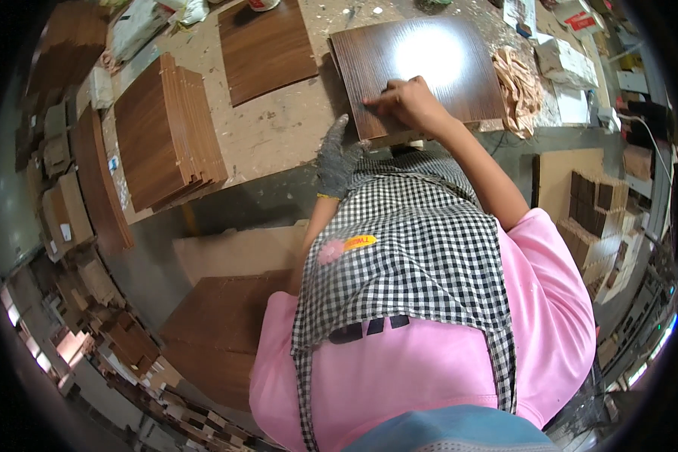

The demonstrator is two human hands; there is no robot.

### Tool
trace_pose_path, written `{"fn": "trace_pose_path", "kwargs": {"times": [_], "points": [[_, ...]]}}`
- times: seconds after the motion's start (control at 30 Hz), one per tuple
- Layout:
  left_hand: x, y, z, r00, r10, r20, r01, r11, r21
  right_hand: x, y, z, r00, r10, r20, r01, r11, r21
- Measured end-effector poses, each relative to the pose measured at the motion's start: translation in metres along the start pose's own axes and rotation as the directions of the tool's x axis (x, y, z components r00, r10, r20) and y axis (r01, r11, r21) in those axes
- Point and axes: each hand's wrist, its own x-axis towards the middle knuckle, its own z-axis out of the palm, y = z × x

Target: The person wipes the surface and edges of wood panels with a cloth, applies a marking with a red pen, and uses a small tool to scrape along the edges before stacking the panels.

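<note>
A dark brown wood-grain panel lies on the workbench in front of me, with a bright glare across its middle. My right hand, bare, is over its left part. The fingers are curled in, and a small red spot shows at the fingertips; what they hold, if anything, I cannot make out. My left hand wears a grey knitted glove at the panel's near left corner. Its thumb points up, apart from the other fingers, which reach toward the panel's edge. Whether they touch it is unclear.
Another brown panel lies on the worn workbench. A stack of brown boards stands at the left. A crumpled peach cloth lies right of my panel. Stacked boards stand on the right, and a large brown board is below the bench.
</note>
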Motion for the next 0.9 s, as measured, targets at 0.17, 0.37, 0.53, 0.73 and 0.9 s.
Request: {"fn": "trace_pose_path", "kwargs": {"times": [0.17,0.37,0.53,0.73,0.9], "points": [[-0.011,-0.011,0.016,0.986,-0.118,-0.121,0.075,0.946,-0.316,-0.004,-0.001,0.013,0.994,-0.105,0.009,0.105,0.994,0.023],[-0.020,-0.007,0.028,0.966,0.053,-0.253,-0.031,0.995,0.092,-0.001,0.013,0.007,0.979,-0.186,0.079,0.186,0.982,0.009],[-0.041,-0.010,0.021,0.952,0.288,-0.102,-0.108,0.627,0.771,0.001,0.018,0.006,0.974,-0.228,-0.018,0.228,0.973,0.043],[-0.042,0.048,0.035,0.878,0.328,-0.348,0.050,0.661,0.748,-0.001,0.032,0.008,0.964,-0.265,0.013,0.261,0.956,0.136],[-0.051,0.039,0.043,0.856,0.310,-0.413,0.093,0.694,0.714,0.013,0.043,0.028,0.929,-0.369,0.013,0.363,0.919,0.152]]}}
